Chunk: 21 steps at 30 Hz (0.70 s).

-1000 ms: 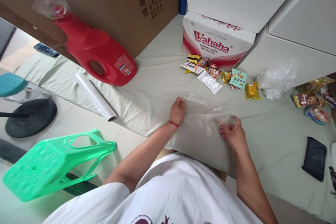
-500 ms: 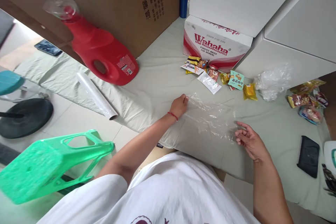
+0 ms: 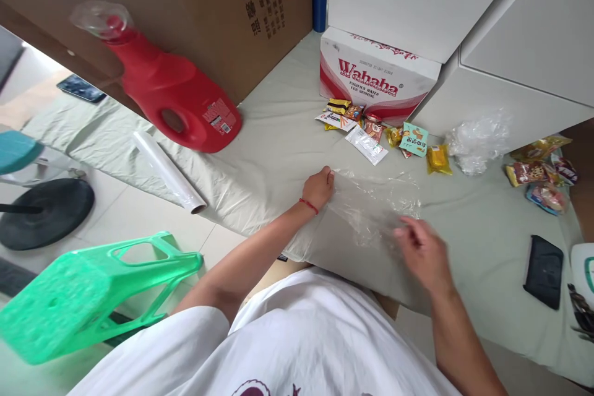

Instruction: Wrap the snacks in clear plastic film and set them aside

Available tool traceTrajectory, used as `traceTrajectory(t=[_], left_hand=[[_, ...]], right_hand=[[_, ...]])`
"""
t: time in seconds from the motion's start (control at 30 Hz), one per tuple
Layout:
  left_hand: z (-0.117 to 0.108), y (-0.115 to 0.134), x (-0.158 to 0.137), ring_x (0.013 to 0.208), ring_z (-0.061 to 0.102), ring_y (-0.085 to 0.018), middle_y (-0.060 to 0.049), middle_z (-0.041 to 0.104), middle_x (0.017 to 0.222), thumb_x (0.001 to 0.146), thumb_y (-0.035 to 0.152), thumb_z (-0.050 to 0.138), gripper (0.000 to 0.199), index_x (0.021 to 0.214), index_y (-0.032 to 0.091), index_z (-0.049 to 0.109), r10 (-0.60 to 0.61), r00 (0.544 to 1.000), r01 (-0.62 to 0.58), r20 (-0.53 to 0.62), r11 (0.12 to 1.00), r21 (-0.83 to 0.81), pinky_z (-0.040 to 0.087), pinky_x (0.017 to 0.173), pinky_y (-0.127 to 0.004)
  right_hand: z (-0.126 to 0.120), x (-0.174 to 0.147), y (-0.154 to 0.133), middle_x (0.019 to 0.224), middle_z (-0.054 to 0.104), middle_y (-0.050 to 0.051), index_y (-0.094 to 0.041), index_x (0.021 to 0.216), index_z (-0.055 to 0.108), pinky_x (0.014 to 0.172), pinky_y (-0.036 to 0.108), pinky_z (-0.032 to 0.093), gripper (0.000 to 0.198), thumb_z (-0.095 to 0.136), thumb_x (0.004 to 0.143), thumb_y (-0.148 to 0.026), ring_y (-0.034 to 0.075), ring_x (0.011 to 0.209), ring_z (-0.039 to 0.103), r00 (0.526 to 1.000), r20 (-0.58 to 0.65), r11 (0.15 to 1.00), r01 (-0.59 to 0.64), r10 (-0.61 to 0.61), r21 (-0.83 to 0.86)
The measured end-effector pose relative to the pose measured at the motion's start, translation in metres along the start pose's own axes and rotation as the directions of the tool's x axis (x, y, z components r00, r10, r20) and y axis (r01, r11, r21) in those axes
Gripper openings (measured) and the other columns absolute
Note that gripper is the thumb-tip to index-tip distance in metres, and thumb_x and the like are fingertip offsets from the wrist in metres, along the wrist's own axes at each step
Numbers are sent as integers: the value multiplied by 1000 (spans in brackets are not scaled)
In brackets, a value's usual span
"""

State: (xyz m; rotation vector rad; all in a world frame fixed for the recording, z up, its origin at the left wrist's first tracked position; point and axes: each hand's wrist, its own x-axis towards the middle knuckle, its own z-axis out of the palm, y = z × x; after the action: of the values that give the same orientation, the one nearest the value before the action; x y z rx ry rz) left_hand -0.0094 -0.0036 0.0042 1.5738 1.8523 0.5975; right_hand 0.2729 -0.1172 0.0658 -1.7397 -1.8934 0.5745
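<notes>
A thin, crinkled sheet of clear plastic film (image 3: 371,204) lies loosely over the pale cloth between my two hands. My left hand (image 3: 319,189) is closed, with the film's left end gripped in its fingers; a red cord circles that wrist. At the film's lower right edge, my right hand (image 3: 422,253) is smeared by motion, its thumb and index finger drawn together on the plastic. Beyond the film lie several small snack packets, among them a white sachet (image 3: 366,145), a green packet (image 3: 414,139) and a yellow packet (image 3: 439,159).
A red-and-white Wahaha carton (image 3: 371,77) stands behind the packets. Crumpled clear plastic (image 3: 480,139) and more snacks (image 3: 529,174) lie right, above a black phone (image 3: 544,272). Leftward are a red jug (image 3: 185,105), a film roll (image 3: 169,173) and a green stool (image 3: 83,291).
My right hand has moved left and slightly down, bringing the film's right end closer to my left hand. The film bunches more. My left hand stays closed on its end.
</notes>
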Motion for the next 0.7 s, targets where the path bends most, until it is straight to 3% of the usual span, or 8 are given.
traceTrajectory(t=[0.07, 0.2, 0.4, 0.57, 0.63, 0.7], left_hand=[[0, 1, 0, 61, 50, -21, 2, 43, 61, 107, 29, 40, 27, 81, 25, 47, -2, 1000, 2, -2, 1000, 3, 29, 64, -31], [-2, 2, -1, 63, 51, -22, 2, 44, 59, 105, 29, 42, 28, 78, 26, 46, -26, 1000, 27, 15, 998, -57, 31, 66, -32], [-8, 1, 8, 53, 50, -19, 4, 42, 47, 102, 29, 47, 33, 69, 25, 44, -93, 991, 107, 93, 980, -168, 33, 62, -31], [-13, 2, 26, 53, 57, -17, 2, 51, 59, 97, 31, 56, 26, 74, 23, 49, -183, 972, 213, 144, 950, -229, 38, 61, -31], [-20, 6, 30, 67, 62, -20, -2, 59, 76, 91, 29, 65, 16, 84, 22, 53, -216, 973, 229, 82, 947, -224, 44, 68, -32], [-30, 13, 25, 89, 64, -24, -8, 61, 97, 84, 24, 72, 22, 96, 21, 54, -197, 975, 174, -105, 966, -193, 49, 83, -37]], right_hand=[[28, -2, -24, 88, 68, 5, -24, 122, 73, 70, 33, 51, 44, 59, 97, -57, 21, 77, 63, 973, 192, 991, 132, -126, -18], [72, -2, -48, 85, 66, 7, -22, 111, 77, 71, 33, 49, 26, 55, 103, -32, 23, 83, 61, 941, 203, 951, 293, -269, -99], [88, -13, -64, 108, 70, 10, -22, 97, 77, 88, 39, 52, 23, 59, 94, -9, 25, 98, 57, 812, 200, 818, 570, -548, -78], [106, -20, -60, 133, 69, 10, -20, 100, 75, 88, 38, 55, 24, 55, 96, -6, 23, 100, 62, 727, 337, 743, 661, -599, -106], [115, -18, -55, 139, 68, 10, -19, 102, 75, 90, 40, 55, 24, 54, 97, -8, 24, 102, 65, 727, 378, 747, 653, -574, -123], [122, -14, -52, 143, 66, 11, -19, 106, 75, 93, 42, 55, 24, 54, 99, -10, 25, 107, 66, 733, 413, 764, 633, -540, -125]])
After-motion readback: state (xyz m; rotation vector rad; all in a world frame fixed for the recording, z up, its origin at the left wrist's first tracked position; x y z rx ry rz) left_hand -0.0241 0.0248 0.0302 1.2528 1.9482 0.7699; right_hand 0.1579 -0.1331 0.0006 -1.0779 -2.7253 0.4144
